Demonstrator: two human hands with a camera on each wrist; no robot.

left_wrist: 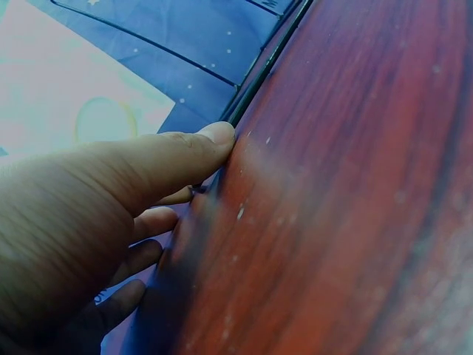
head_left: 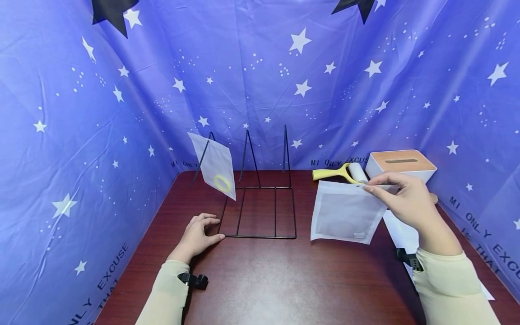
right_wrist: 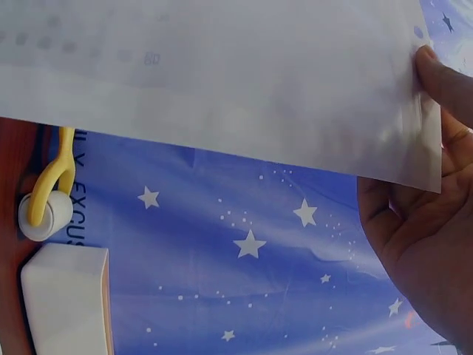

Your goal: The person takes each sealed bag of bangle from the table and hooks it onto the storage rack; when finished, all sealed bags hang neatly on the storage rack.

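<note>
Right hand pinches white pouch near a top corner. Likely light, floppy, slick: hold the edge. Left hand, thumb and fingers spread, touches wire rack.

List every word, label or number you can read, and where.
"MI ONLY": back curtain, left
"MI ONLY EXCUS": back curtain, right
"NLY EXCUSE", cut off: left curtain
"THAT": left curtain
"MI ONLY EXCU", cut off: right curtain
"IS THAT": right curtain
Translucent pouch: print too blurred to read
</note>
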